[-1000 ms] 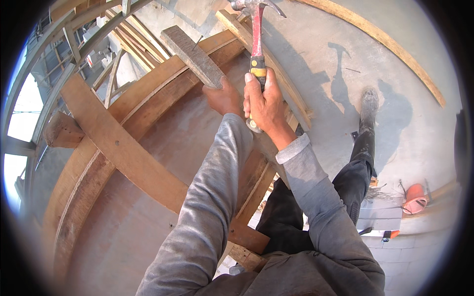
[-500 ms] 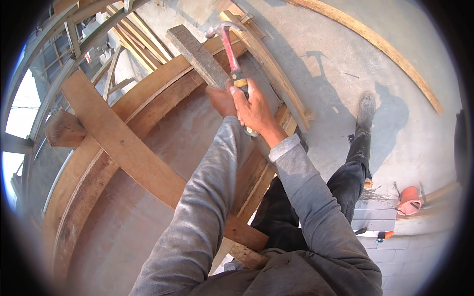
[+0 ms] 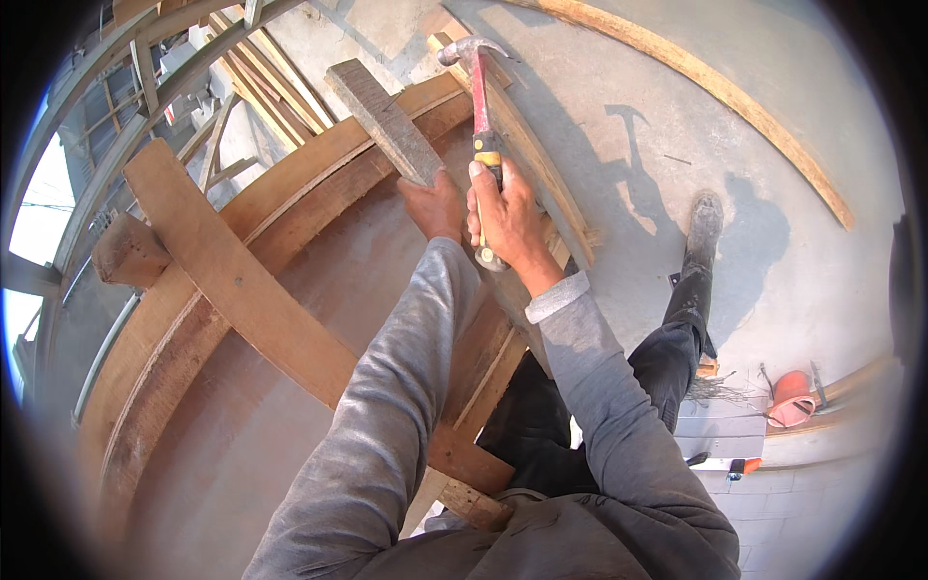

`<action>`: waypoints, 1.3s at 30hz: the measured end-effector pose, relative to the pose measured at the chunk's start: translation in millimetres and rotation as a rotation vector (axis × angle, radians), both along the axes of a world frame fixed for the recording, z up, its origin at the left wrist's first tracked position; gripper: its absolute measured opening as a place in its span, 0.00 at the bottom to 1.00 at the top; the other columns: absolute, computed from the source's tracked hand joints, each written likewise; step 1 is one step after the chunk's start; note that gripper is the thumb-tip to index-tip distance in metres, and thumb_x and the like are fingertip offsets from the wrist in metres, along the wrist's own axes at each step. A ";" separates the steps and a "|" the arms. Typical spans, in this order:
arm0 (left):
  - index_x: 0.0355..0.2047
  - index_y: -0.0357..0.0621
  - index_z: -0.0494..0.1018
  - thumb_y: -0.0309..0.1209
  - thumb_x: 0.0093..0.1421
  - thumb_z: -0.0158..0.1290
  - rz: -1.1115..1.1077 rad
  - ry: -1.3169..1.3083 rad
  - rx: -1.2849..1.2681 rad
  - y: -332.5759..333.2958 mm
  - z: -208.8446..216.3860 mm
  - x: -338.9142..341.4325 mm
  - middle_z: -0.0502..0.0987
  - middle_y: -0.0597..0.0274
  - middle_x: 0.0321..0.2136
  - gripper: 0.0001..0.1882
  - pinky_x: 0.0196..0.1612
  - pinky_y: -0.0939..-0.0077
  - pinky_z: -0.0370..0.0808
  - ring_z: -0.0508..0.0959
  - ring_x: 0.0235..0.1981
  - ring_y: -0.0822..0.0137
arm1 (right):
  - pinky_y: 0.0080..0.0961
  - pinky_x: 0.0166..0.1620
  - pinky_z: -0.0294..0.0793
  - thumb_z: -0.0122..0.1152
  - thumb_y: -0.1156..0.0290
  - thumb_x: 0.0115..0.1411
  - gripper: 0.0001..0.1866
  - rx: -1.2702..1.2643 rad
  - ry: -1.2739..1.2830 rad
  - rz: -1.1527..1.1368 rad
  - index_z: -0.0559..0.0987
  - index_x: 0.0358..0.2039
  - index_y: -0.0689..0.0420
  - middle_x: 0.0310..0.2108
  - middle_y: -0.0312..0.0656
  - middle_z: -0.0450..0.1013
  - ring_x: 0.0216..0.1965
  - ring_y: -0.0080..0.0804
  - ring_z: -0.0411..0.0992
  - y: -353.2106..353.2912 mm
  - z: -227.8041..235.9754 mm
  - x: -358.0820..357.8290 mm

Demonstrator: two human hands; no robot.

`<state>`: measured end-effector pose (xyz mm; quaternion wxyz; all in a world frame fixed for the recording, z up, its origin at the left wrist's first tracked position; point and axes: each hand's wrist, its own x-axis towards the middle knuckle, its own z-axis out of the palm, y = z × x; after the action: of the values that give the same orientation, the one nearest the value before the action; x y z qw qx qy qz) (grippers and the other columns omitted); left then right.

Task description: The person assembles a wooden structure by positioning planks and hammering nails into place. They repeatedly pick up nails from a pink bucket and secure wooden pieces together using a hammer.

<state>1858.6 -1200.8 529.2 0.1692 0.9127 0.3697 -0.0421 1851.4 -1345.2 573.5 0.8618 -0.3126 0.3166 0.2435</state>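
Just past the curled fingers of the right hand (image 3: 508,220), the head of a claw hammer (image 3: 481,118) points away from the body, with those fingers wrapped round its black and yellow grip. Right beside them, the left hand's (image 3: 435,205) fingers are closed on the near end of a rough grey board (image 3: 380,116), which runs out beyond them across the wooden frame (image 3: 298,171), though tbh I can't tell if the two touch.
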 end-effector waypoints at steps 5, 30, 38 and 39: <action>0.35 0.33 0.64 0.34 0.54 0.60 -0.084 -0.057 0.035 14.2 -12.5 -2.9 0.77 0.38 0.30 0.20 0.40 0.52 0.73 0.79 0.35 0.39 | 0.22 0.20 0.71 0.47 0.58 0.72 0.16 -0.127 -0.007 -0.932 0.63 0.45 0.60 0.25 0.40 0.66 0.15 0.22 0.65 -21.5 21.6 35.5; 0.39 0.31 0.67 0.37 0.62 0.52 -0.098 -0.210 -0.101 8.6 -22.7 17.7 0.77 0.41 0.33 0.17 0.43 0.55 0.71 0.77 0.35 0.45 | 0.30 0.27 0.75 0.48 0.55 0.71 0.17 -0.189 -0.084 -1.024 0.65 0.42 0.59 0.23 0.37 0.66 0.21 0.28 0.70 -49.5 10.2 60.8; 0.39 0.33 0.70 0.41 0.68 0.43 -0.022 -0.300 -0.264 35.6 -32.0 -6.7 0.77 0.52 0.35 0.19 0.43 0.63 0.72 0.75 0.37 0.60 | 0.28 0.24 0.75 0.47 0.55 0.71 0.18 -0.160 -0.014 -0.148 0.68 0.39 0.61 0.22 0.37 0.66 0.21 0.26 0.71 -30.3 -2.9 4.5; 0.40 0.34 0.71 0.43 0.69 0.42 -0.022 -0.317 -0.274 35.5 -40.7 8.5 0.78 0.53 0.36 0.21 0.43 0.64 0.72 0.76 0.37 0.61 | 0.28 0.24 0.75 0.46 0.56 0.72 0.17 -0.163 -0.058 -0.462 0.67 0.39 0.60 0.23 0.38 0.66 0.20 0.26 0.69 -57.2 8.7 35.7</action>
<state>1867.1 -1165.4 488.5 0.3471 0.8804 0.3192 0.0501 1887.2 -1402.4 582.3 0.8753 -0.3075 0.3733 0.0045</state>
